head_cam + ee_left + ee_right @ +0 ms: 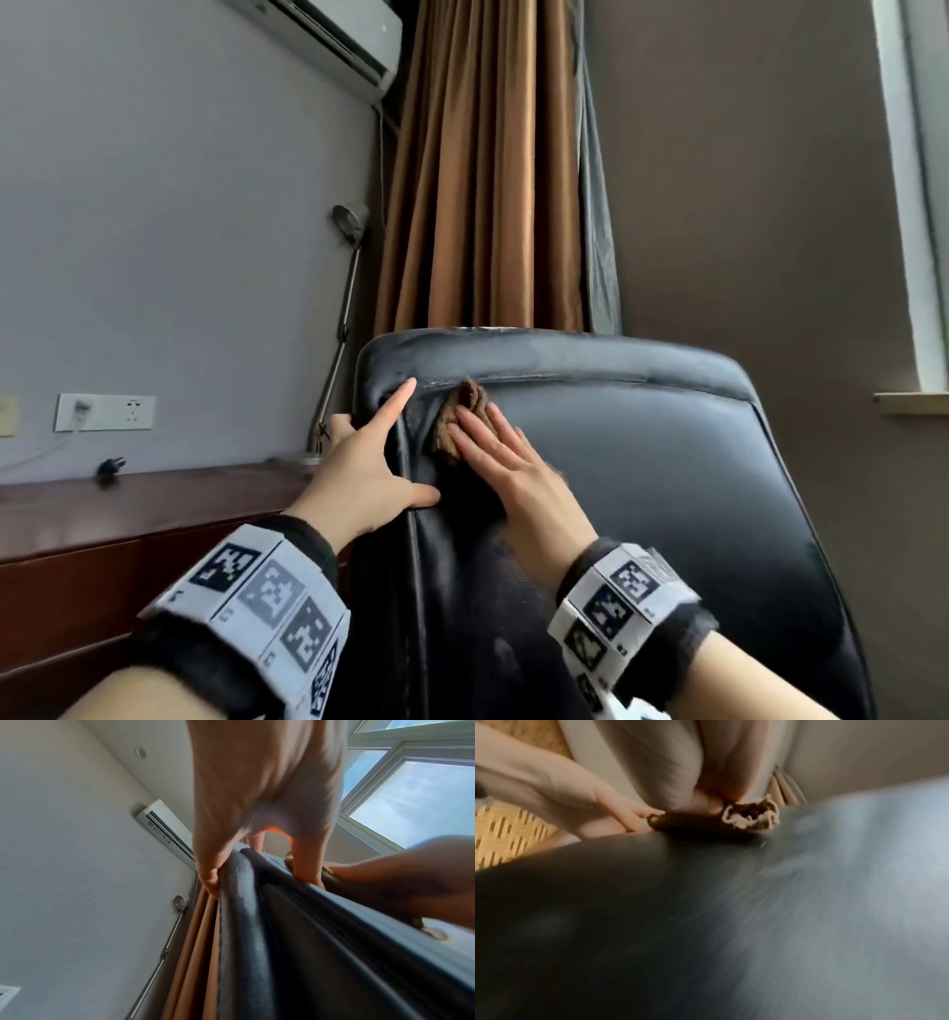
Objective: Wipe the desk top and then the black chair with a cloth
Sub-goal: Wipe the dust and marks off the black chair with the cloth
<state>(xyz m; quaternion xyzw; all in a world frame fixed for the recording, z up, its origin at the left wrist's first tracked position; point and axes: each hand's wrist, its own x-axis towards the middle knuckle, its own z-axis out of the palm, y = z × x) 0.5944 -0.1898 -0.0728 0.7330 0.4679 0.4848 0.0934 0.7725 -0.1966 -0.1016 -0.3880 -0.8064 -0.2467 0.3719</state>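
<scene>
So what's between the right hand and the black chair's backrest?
The brown cloth lies there: the right hand presses it flat against the black chair. The head view shows it best.

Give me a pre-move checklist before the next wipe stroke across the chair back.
1. Cloth under the right hand, flat on the chair: ok.
2. Left hand steadying the backrest's side edge: ok.
3. Cloth spread out: not ok, bunched.
4. Path to the right across the backrest unobstructed: ok.
5. Left thumb close beside the cloth: watch it, ok.
6. Desk already wiped: cannot tell.
</scene>
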